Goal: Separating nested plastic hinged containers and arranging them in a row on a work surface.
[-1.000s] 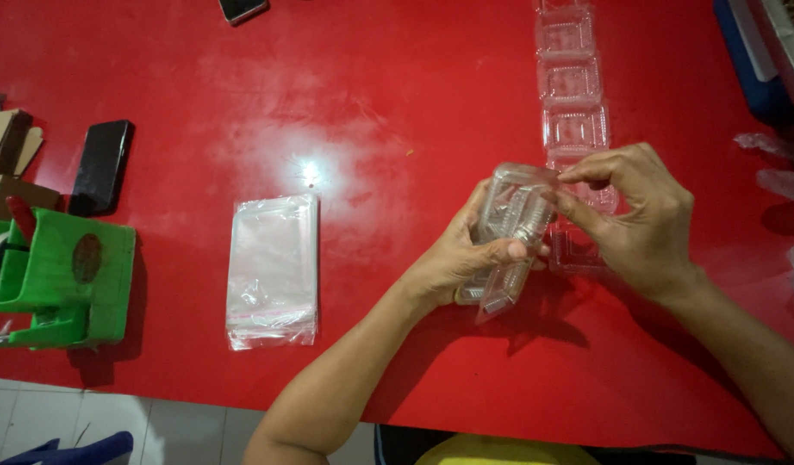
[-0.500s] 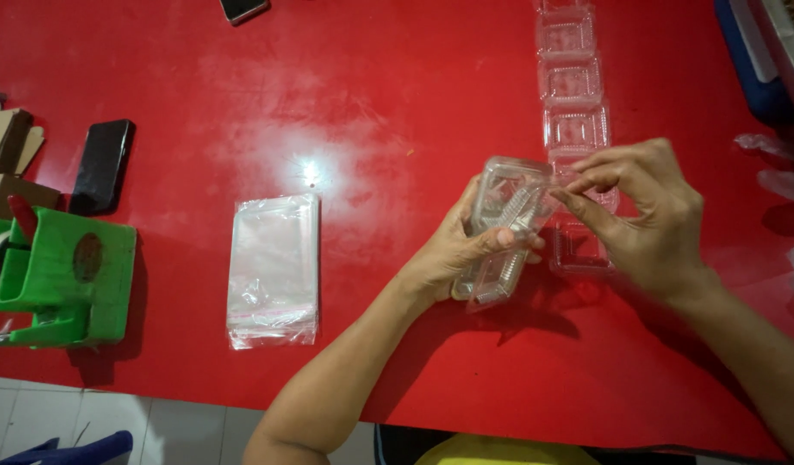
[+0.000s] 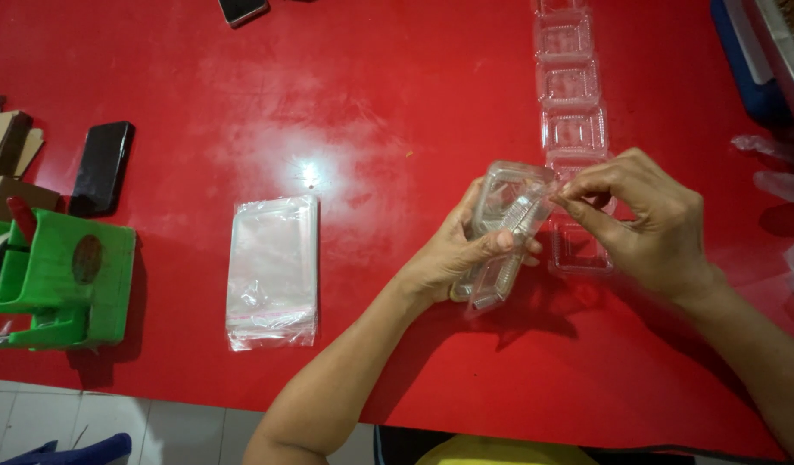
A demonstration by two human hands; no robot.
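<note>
Green plastic is sitting at the far left: a tape dispenser (image 3: 59,280) at about nine o'clock on the red table (image 3: 371,95), with a black phone (image 3: 102,167) lying just above it. Moving rightward, a flat stack of clear plastic bags (image 3: 272,271) is resting near the table's middle.

Next, the left hand (image 3: 461,250) is gripping a clear plastic clamshell container (image 3: 503,231), fingers wrapped around its underside and the thumb pressing across its face, holding it tilted just above the table at roughly three o'clock from the bags. The right hand (image 3: 647,220) is pinching narrowly at the container's upper right corner, fingertips closed on what looks like a thin film or lid edge; which one I cannot tell. A row of empty clear trays (image 3: 571,86) is running up toward twelve o'clock behind the hands.

To do this well, the left hand should be keeping the shell steady without crushing it while the right works the edge with a light, precise pinch.

Compared with half a second ago, the container is sitting slightly more upright, and the right fingertips are meeting its corner a little higher.
</note>
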